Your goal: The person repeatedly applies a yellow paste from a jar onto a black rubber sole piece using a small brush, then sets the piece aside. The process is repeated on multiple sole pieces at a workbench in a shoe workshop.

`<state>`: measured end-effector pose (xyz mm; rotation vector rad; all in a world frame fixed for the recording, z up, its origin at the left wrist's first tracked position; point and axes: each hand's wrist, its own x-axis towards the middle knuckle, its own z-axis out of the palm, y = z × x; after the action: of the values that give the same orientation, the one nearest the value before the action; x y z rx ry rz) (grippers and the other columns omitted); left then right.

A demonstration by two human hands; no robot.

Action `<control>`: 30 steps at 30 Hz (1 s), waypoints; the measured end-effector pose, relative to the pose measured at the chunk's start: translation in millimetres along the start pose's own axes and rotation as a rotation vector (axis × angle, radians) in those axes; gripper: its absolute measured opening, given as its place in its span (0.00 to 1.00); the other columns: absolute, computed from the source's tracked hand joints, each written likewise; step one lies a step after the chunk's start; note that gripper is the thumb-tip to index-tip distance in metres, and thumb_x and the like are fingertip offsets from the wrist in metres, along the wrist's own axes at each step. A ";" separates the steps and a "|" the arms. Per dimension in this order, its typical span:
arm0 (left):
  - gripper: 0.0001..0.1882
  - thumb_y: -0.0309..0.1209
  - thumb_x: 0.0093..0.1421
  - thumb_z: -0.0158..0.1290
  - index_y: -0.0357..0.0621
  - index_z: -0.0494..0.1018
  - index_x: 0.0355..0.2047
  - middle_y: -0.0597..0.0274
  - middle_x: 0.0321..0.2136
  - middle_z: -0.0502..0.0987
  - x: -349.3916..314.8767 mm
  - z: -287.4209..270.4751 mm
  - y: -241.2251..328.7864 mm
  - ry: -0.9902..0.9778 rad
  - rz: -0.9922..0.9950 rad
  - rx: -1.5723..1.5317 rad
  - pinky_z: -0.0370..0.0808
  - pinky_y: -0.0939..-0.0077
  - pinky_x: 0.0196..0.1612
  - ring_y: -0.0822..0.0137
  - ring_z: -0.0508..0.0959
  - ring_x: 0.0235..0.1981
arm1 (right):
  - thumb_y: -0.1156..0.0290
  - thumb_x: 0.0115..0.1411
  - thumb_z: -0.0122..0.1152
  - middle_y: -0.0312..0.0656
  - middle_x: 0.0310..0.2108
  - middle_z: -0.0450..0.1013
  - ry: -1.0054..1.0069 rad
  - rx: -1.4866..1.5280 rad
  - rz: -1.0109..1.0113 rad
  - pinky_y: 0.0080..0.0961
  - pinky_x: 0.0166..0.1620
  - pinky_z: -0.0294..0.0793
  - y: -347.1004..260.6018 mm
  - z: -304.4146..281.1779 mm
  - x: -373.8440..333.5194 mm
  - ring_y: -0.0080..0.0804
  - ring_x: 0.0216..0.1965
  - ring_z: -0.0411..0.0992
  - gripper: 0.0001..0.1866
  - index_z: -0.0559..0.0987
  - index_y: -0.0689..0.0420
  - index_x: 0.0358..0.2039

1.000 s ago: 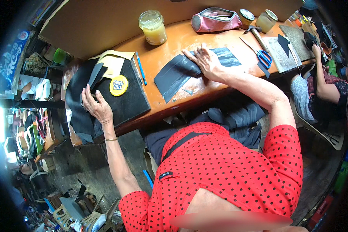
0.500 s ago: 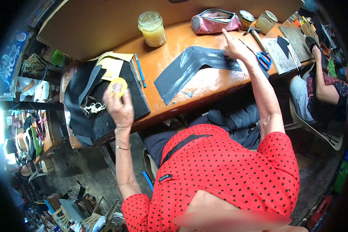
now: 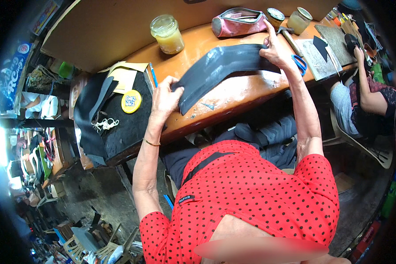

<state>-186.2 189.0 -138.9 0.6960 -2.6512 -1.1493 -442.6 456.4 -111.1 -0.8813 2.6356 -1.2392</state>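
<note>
A bent strip of black sheet material (image 3: pixel 226 63), with whitish smears along its upper part, is stretched between my two hands above the orange-brown table (image 3: pixel 202 115). My left hand (image 3: pixel 165 97) pinches its left end, thumb on top. Its right end is gripped by my right hand (image 3: pixel 275 53), whose index finger points up toward the pink zip pouch (image 3: pixel 238 24). Left of my left hand, a round yellow lid (image 3: pixel 131 101) lies on a dark board (image 3: pixel 138 127). The open glass jar (image 3: pixel 167 35) of yellowish paste stands behind the strip.
Right of my right hand lie a hammer (image 3: pixel 290 42), blue-handled scissors (image 3: pixel 300 65) and a pale slab (image 3: pixel 317 59) bearing a black piece. Two smaller jars stand behind. Black sheets (image 3: pixel 92 99) and string (image 3: pixel 105 125) occupy the left board. Another person (image 3: pixel 374 97) sits at right.
The yellow lid has left my left hand and lies on the board. That hand has moved right and taken the strip's left end. The strip has risen off the table.
</note>
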 end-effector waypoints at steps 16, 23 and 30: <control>0.11 0.29 0.51 0.57 0.49 0.73 0.37 0.56 0.49 0.67 -8.8 -5.2 -6.6 0.190 0.387 0.446 0.61 0.57 0.54 0.54 0.66 0.52 | 0.61 0.44 0.71 0.46 0.47 0.67 0.231 -0.458 -0.752 0.41 0.56 0.60 -89.1 58.8 34.4 0.46 0.52 0.63 0.43 0.62 0.42 0.61; 0.20 0.35 0.57 0.56 0.47 0.70 0.50 0.54 0.55 0.64 -43.9 -83.3 -62.6 0.571 0.444 0.617 0.56 0.61 0.59 0.55 0.61 0.58 | 0.41 0.32 0.73 0.43 0.52 0.62 -0.168 -0.894 -0.698 0.44 0.54 0.56 -187.0 116.5 98.3 0.44 0.56 0.55 0.40 0.77 0.38 0.49; 0.22 0.42 0.63 0.48 0.47 0.68 0.54 0.55 0.57 0.61 -65.3 -86.8 -100.1 0.660 0.304 0.628 0.55 0.60 0.60 0.55 0.60 0.58 | 0.38 0.36 0.69 0.46 0.50 0.66 -0.416 -1.044 -0.483 0.47 0.53 0.57 -225.5 122.5 114.5 0.46 0.54 0.57 0.35 0.79 0.41 0.45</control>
<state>-65.3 104.8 -149.6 0.5849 -2.3700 0.0346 -394.2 198.7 -10.1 -1.7132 2.6569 0.4347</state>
